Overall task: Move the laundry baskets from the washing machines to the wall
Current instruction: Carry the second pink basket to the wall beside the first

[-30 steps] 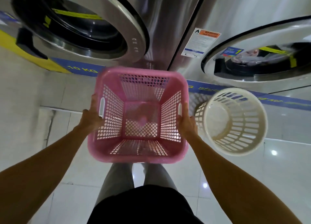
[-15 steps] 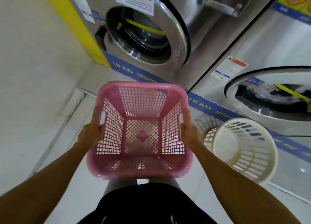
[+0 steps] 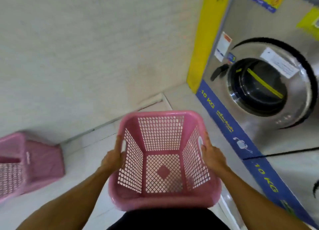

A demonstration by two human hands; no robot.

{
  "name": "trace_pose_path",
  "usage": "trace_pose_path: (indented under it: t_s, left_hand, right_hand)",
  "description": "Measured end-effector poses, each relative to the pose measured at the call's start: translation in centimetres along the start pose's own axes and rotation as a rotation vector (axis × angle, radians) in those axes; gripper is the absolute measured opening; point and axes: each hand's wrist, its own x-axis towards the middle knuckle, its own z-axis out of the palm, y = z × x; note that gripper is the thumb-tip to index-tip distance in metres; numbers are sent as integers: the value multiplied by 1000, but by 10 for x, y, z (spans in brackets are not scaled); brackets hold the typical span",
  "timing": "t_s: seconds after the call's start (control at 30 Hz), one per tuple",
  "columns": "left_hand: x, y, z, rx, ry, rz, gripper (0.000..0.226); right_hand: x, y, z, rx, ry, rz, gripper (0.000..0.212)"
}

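I hold an empty pink square laundry basket (image 3: pixel 162 162) in front of my waist, its open top facing me. My left hand (image 3: pixel 113 159) grips its left handle slot and my right hand (image 3: pixel 211 154) grips its right one. A second pink basket (image 3: pixel 31 162) sits on the floor at the far left, close to the pale wall (image 3: pixel 86 48). A steel front-loading washing machine (image 3: pixel 262 86) with a round dark door stands at the right.
A blue "10 KG" strip (image 3: pixel 229 126) runs along the base of the machines. A yellow panel (image 3: pixel 202 40) edges the machine where it meets the wall. White floor tiles (image 3: pixel 89 148) lie between me and the wall.
My view has swung left from the washing machines toward the wall, with the pink basket still held in both hands. The cream round basket has left the view and a second pink basket has appeared at left.
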Motion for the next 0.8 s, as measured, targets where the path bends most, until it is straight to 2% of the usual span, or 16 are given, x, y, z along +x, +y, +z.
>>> trace_pose_path:
  t_s: [0.2, 0.33, 0.6, 0.8]
  left_hand:
    - [-58, -120, -11, -110, 119, -150, 87]
    - [-97, -196, -12, -161, 208, -211, 90]
    - [-159, -306, -47, -222, 383, -336, 87]
    - [-157, -367, -109, -216, 493, -347, 87]
  right_hand:
    - [-17, -94, 46, -143, -65, -183, 68]
    - [-45, -149, 79, -179, -172, -299, 67]
    - [-79, -268, 136, -106, -334, -465, 68]
    - [-73, -352, 166, -137, -337, -568, 69]
